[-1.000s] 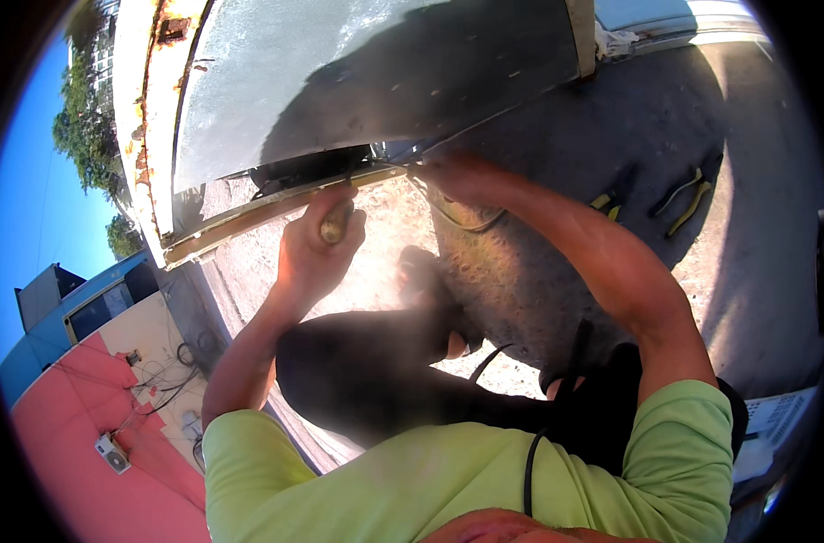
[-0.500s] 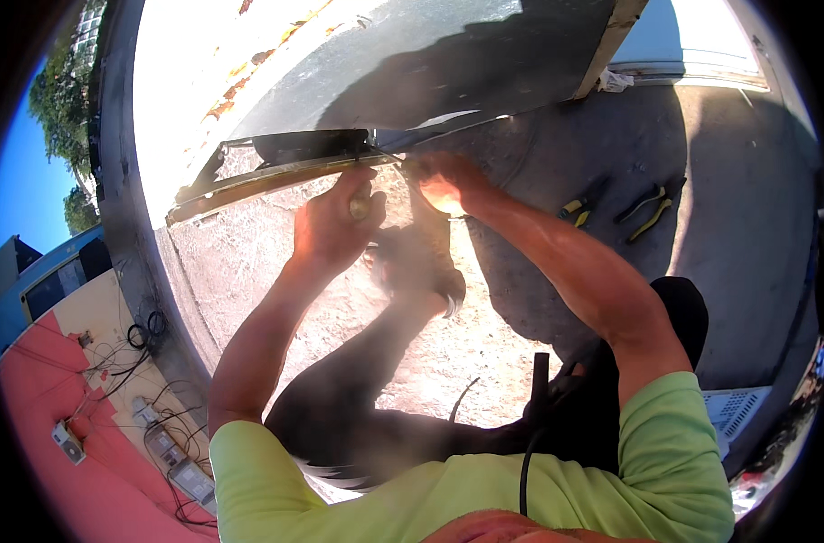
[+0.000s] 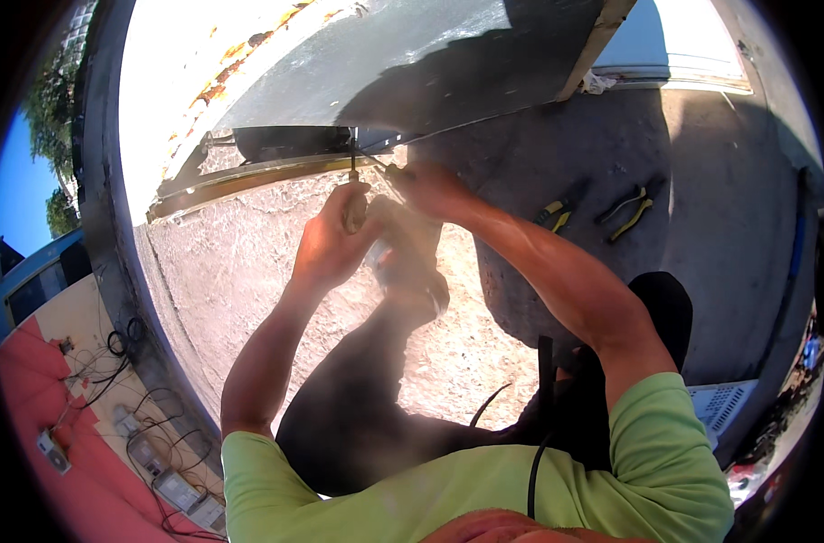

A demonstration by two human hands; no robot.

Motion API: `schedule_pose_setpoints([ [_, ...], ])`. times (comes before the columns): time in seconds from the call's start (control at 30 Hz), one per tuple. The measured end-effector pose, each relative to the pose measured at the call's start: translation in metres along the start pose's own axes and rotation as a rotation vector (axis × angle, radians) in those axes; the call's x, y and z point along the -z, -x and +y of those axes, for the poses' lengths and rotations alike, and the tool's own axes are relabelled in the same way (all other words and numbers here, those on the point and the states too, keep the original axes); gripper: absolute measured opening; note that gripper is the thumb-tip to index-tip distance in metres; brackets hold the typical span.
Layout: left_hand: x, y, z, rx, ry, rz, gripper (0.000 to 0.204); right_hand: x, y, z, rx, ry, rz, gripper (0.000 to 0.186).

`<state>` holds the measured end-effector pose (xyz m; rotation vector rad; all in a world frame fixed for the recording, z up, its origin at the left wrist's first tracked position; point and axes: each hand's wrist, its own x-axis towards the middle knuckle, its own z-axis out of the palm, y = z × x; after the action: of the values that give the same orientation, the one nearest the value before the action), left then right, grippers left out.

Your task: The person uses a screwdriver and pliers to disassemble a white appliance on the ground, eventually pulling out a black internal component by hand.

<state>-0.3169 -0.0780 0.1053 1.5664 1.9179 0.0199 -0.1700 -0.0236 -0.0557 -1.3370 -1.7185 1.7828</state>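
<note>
My left hand (image 3: 335, 235) is wrapped round the handle of a screwdriver (image 3: 353, 167), whose upright shaft reaches a dark gap (image 3: 285, 142) under the rusty-edged metal panel (image 3: 448, 63). My right hand (image 3: 423, 192) is closed beside it on a thin tool (image 3: 376, 161) angled toward the same gap; its kind is unclear, as my fingers hide much of it. A narrow strip (image 3: 249, 179) runs along the gap's lower edge, behind my left hand.
Two pliers-like tools (image 3: 629, 208) (image 3: 557, 210) lie on shaded concrete to the right, near my right forearm. A white perforated crate (image 3: 715, 407) stands at lower right. Cables and boxes (image 3: 172, 484) are at lower left. My bent legs are below my hands.
The view has shifted, swinging sharply early on. Both hands have drawn slightly back from the gap since half a second ago, and more of the screwdriver's shaft shows.
</note>
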Motion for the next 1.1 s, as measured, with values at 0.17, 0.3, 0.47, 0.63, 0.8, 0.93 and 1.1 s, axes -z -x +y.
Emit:
schedule_pose_setpoints([
  [0.17, -0.022, -0.003, -0.025, 0.117, 0.649, -0.236, 0.034, 0.007, -0.002, 0.005, 0.124, 0.021, -0.028, 0.052],
  [0.3, -0.035, 0.002, -0.047, 0.006, 0.706, -0.150, 0.030, 0.020, -0.009, 0.000, 0.123, 0.014, -0.003, 0.046],
  [0.47, -0.023, 0.007, -0.059, -0.001, 0.739, -0.247, 0.027, 0.049, -0.037, 0.013, 0.311, 0.147, 0.001, 0.038],
  [0.63, -0.013, 0.019, -0.076, 0.013, 0.808, -0.309, 0.029, 0.067, -0.045, 0.001, 0.264, 0.099, -0.168, 0.033],
  [0.8, -0.007, 0.020, -0.091, 0.036, 0.728, -0.326, 0.034, 0.060, -0.049, 0.011, 0.403, 0.057, -0.021, 0.032],
  [0.93, -0.001, 0.024, -0.098, 0.054, 0.733, -0.302, 0.035, 0.055, -0.046, 0.000, 0.136, -0.127, -0.058, 0.024],
  [1.1, 0.006, 0.023, -0.103, 0.065, 0.782, -0.315, 0.037, 0.057, -0.060, 0.031, -0.363, -0.808, -0.182, 0.016],
])
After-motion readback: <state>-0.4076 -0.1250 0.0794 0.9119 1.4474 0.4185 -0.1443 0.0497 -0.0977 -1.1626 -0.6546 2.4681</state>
